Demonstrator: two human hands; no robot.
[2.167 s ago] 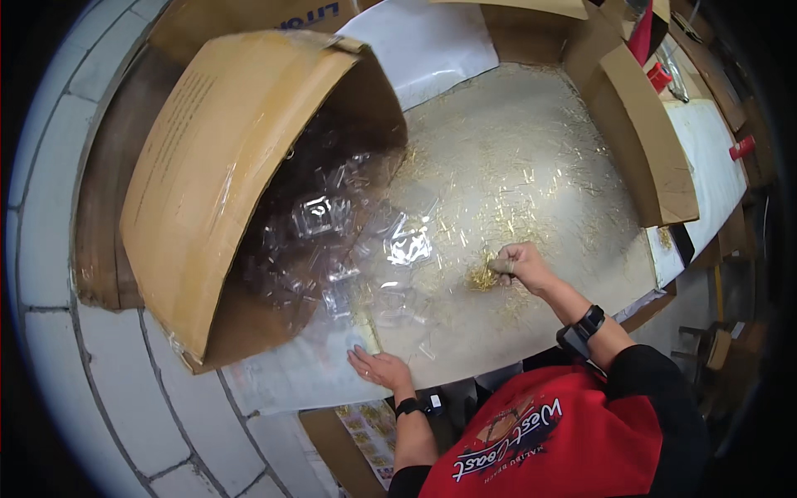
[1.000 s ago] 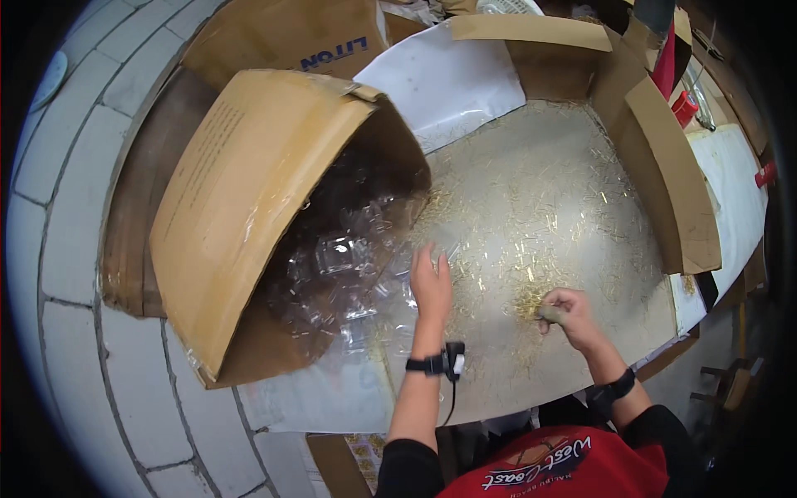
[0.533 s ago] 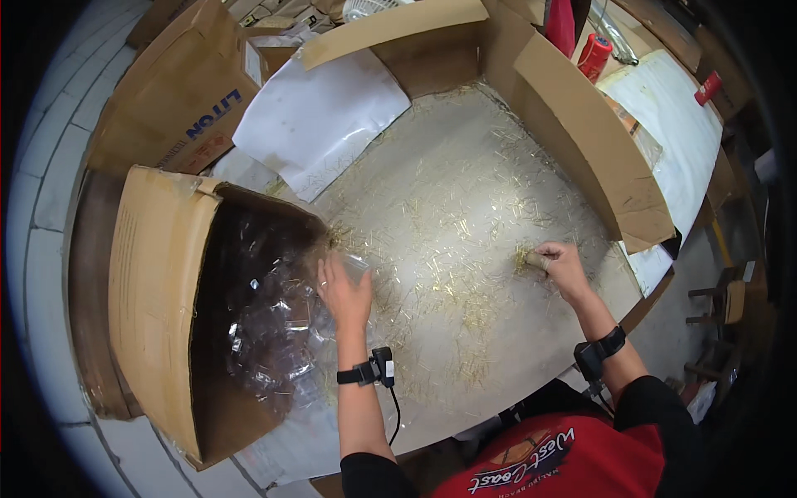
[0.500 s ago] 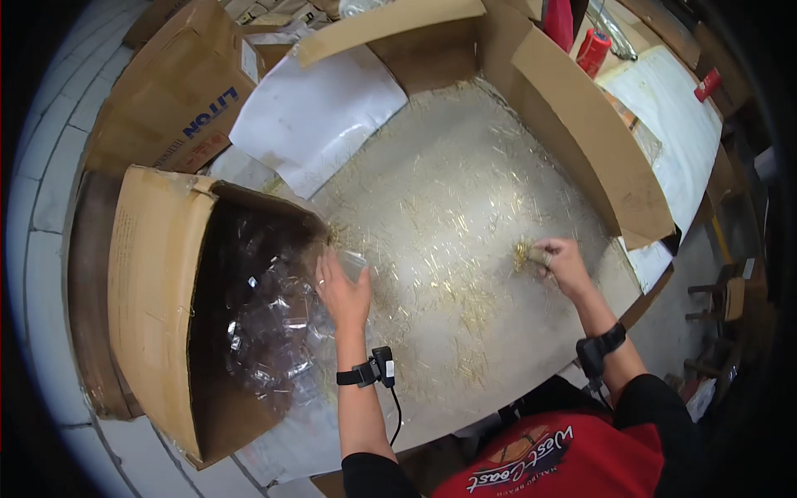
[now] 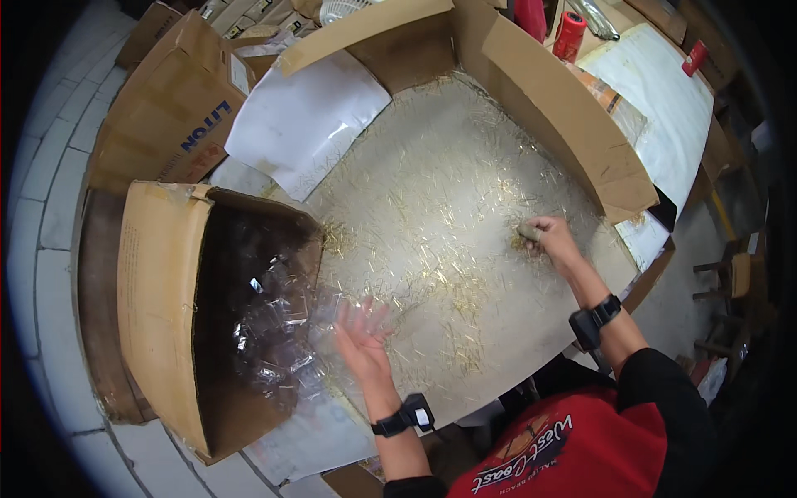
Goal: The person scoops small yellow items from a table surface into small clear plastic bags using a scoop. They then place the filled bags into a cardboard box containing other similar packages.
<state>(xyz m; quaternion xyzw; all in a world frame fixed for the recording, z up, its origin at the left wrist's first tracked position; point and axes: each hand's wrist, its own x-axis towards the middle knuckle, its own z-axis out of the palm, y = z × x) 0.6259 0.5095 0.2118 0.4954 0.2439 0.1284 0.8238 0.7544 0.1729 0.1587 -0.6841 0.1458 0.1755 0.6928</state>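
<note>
My left hand (image 5: 363, 339) is smeared by motion. Its fingers look spread, palm up, at the table's edge beside the opening of a tipped cardboard box (image 5: 162, 307). Just beyond the fingertips is a blurred clear plastic case (image 5: 327, 307). Several more clear plastic cases (image 5: 286, 319) lie heaped in the box's mouth. To the right, my right hand (image 5: 550, 239) pinches low over the table, with pale finger covers on its fingertips. It is closed at a small clump of thin gold-coloured pins (image 5: 516, 241); the exact hold is partly hidden.
Loose gold-coloured pins (image 5: 452, 282) are strewn over the grey tabletop (image 5: 515, 332). Cardboard walls (image 5: 573, 116) border its far and right sides. A white sheet (image 5: 307, 116) leans at the far left, near a large carton (image 5: 166, 108). A red cylinder (image 5: 569, 36) stands beyond the right wall.
My left hand has drawn back toward me from the box corner, and its fingers have spread away from the clear plastic case. My right hand stays low over the pins. The view has shifted slightly.
</note>
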